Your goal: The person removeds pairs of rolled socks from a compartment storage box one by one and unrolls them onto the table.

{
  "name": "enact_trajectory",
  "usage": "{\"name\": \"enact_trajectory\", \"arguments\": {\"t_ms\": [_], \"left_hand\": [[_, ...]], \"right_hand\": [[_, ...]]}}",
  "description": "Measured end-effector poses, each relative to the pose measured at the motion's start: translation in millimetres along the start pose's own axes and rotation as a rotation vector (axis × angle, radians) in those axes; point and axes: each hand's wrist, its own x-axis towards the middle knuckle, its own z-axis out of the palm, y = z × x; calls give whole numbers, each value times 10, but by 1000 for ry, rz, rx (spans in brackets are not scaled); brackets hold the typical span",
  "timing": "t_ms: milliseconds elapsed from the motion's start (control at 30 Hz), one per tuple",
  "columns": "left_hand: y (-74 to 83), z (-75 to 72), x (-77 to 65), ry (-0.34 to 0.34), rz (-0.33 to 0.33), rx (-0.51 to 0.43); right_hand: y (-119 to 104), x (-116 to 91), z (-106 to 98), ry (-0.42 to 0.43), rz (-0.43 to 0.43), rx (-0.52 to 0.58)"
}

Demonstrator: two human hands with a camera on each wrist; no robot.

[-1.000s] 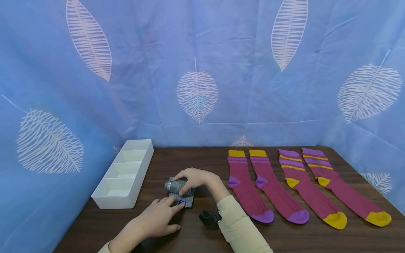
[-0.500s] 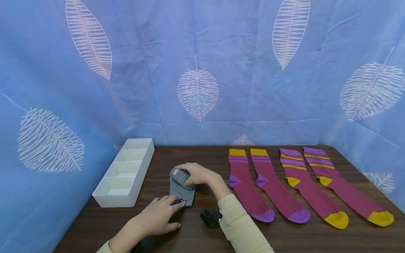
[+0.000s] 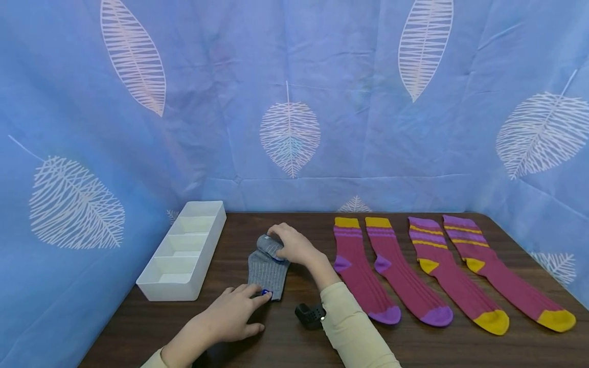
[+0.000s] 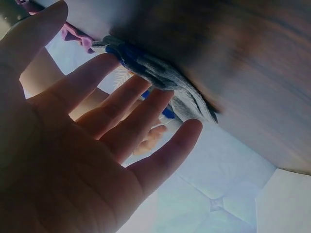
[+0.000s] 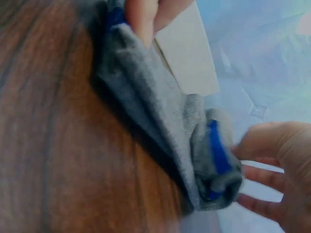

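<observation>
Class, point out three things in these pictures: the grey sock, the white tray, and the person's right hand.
grey sock (image 3: 266,270), head view, on its flat ribbed middle.
white tray (image 3: 204,244), head view, on its right wall.
right hand (image 3: 293,245), head view, on the back of the hand gripping the sock's rolled far end.

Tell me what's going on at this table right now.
A person is working a grey sock on the brown table. The left hand presses its near end flat with straight fingers; the right hand grips the rolled far end. A white divided tray sits left; four maroon socks lie right.
</observation>
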Motion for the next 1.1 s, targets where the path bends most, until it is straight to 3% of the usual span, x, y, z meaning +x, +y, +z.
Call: {"name": "enact_trajectory", "arguments": {"t_ms": [200, 600, 900, 1100], "left_hand": [[14, -9, -3, -5, -4, 8], [13, -7, 10, -14, -19, 15], [9, -15, 28, -31, -38, 3], [-7, -13, 20, -14, -25, 5]], "right_hand": [[35, -12, 35, 37, -55, -72], [138, -17, 23, -16, 38, -84], [267, 8, 23, 92, 101, -71], [302, 35, 31, 164, 97, -58]]}}
